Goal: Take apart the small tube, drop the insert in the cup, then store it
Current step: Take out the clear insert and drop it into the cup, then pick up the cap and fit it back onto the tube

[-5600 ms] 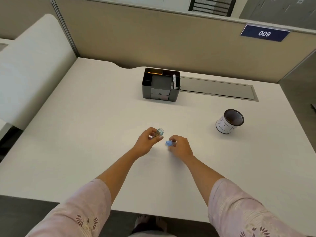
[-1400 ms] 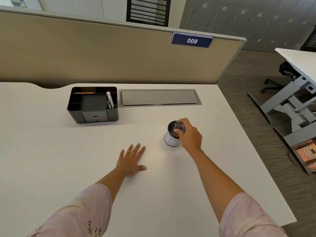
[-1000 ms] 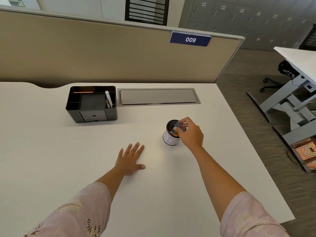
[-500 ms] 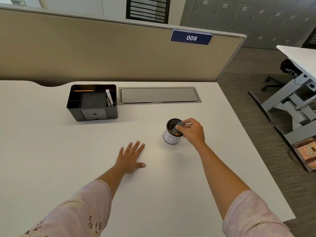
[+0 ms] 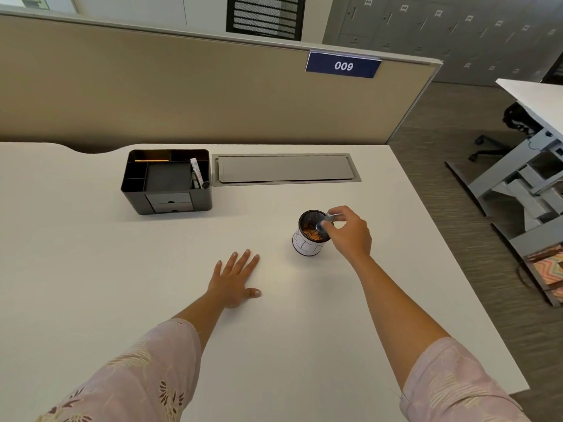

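Right hand (image 5: 350, 233) pinches small tube (image 5: 325, 221) over cup (image 5: 307, 243); left hand (image 5: 233, 280) flat, fingers spread.

Tabletop (image 5: 91, 269) — pale laminate, matt and smooth, faint grain. Cup (image 5: 307, 245) looks like white glossy ceramic with dark markings and a dark inside; the small tube (image 5: 324, 222) at its rim is clear, shiny plastic. Organiser (image 5: 166, 181) — black matt plastic; sleeves (image 5: 137, 382) soft printed cloth; partition (image 5: 182, 95) beige fabric, woven look.
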Demonstrator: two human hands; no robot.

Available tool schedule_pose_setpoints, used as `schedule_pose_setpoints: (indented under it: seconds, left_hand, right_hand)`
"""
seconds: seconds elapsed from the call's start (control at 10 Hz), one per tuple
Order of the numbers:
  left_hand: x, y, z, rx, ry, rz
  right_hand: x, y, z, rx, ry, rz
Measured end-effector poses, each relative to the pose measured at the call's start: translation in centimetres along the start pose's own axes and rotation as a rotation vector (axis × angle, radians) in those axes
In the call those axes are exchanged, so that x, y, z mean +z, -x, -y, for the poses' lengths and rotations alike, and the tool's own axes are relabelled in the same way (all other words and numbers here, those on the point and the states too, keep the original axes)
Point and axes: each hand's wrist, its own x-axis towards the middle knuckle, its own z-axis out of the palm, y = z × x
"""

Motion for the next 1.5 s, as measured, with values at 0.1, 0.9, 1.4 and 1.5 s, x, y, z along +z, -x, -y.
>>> schedule_pose_setpoints:
  seconds: [0.1, 0.9, 1.4, 1.5]
  left_hand:
    - [0.0, -0.1, 0.0, 0.0, -0.001, 0.0]
    - [-0.8, 0.4, 0.3, 0.045, 0.054, -0.035]
    - [0.7, 8.5, 8.0, 0.012, 0.321, -0.17]
    - [1.9, 10.1, 8.7, -0.011, 0.349, -0.182]
  right_hand:
    - [0.1, 0.1, 0.4, 0.02, -0.044, 0.109]
    - [-0.4, 2.6, 2.8, 0.421, -0.603, 0.254]
    - [8.1, 11.1, 5.6, 0.441, -0.581, 0.5]
    - [10.1, 13.4, 5.6, 0.468, -0.553, 0.528]
